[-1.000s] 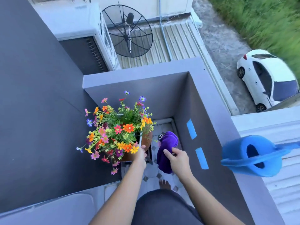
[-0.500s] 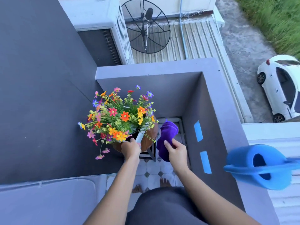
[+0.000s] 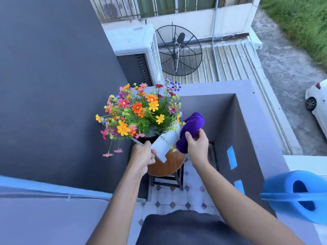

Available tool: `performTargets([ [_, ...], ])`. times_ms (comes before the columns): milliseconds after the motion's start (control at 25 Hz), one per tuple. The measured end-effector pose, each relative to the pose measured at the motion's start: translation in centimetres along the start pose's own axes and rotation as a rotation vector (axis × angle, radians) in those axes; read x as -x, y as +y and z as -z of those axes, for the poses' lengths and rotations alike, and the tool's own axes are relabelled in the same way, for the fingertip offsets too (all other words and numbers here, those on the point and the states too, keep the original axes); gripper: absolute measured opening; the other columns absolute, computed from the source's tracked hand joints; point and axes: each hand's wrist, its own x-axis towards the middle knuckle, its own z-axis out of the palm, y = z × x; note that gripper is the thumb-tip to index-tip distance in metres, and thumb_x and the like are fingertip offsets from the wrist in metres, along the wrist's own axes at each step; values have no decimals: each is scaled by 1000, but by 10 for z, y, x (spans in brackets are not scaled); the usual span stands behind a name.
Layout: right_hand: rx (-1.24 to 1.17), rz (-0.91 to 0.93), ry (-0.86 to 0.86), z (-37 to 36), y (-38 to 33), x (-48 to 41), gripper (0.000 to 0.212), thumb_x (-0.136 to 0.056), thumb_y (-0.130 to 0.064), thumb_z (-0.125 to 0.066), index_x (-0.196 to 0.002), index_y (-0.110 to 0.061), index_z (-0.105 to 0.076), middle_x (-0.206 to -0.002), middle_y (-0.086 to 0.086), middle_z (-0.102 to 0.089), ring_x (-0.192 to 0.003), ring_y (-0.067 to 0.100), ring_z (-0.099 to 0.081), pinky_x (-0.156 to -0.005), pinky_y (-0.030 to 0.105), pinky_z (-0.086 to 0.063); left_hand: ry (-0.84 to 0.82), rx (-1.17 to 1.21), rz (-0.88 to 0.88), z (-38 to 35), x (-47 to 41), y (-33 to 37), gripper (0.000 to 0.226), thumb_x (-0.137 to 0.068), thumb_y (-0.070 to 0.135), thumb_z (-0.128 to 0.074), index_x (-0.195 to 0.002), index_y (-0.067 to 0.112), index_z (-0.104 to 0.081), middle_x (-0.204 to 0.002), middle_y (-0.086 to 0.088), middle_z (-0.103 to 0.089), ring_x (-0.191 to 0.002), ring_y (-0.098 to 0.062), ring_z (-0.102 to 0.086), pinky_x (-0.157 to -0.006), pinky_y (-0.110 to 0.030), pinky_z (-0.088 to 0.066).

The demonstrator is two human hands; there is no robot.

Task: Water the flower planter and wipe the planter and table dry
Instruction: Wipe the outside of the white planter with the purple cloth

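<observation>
While the left hand [image 3: 142, 155] grips the tilted planter [image 3: 165, 145] and the right hand [image 3: 197, 145] clutches the cloth [image 3: 192, 129], wiping is underway; the table [image 3: 165, 166] seems next.

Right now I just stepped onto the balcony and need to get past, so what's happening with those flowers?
A person is wiping a flower planter dry. The left hand grips the white planter by its rim and tips it above a small round wooden table. The right hand presses a purple cloth against the planter's side. A blue watering can sits on the ledge to the right, not in use.
</observation>
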Motion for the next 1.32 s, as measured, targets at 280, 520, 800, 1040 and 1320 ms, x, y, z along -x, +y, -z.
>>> performTargets([
  [280,-83,190,-188,-37,-46,26,30,-99,-23,-63,-128,-14,-58,-117,3,-70,-108,21,-64,-96,33,-51,-12,-10,-89,-2,23,41,23,-96,8,-32,-74,11,-37,-63,-11,-47,-39,-10,-26,-34,-16,-18],
  [520,16,440,-314,-38,-55,59,19,-94,-2,-66,-97,-19,-57,-88,0,-63,-77,7,-54,-71,14,-41,22,78,-97,4,25,61,20,-96,7,-33,-77,8,-41,-66,-12,-46,-41,-11,-29,-33,-18,-20],
  [800,140,413,-335,-27,-10,71,23,-86,3,-64,-93,-18,-58,-95,1,-60,-85,1,-53,-75,18,-41,-15,143,-87,10,32,69,20,-93,3,-35,-74,7,-39,-67,-11,-46,-30,-5,-28,-31,-17,-20],
  [1040,85,515,-261,-38,-32,76,19,-86,3,-67,-97,-12,-66,-101,-4,-63,-91,-6,-53,-81,14,-41,-35,134,-100,1,33,66,25,-94,4,-33,-71,9,-41,-60,-7,-40,-28,-5,-25,-32,-15,-17],
  [1320,20,565,-195,-36,-54,63,19,-87,5,-67,-98,-11,-68,-99,-6,-62,-90,-4,-56,-80,13,-42,-16,-49,-130,4,31,67,26,-94,10,-36,-69,12,-39,-52,-2,-37,-30,-6,-23,-33,-15,-16],
])
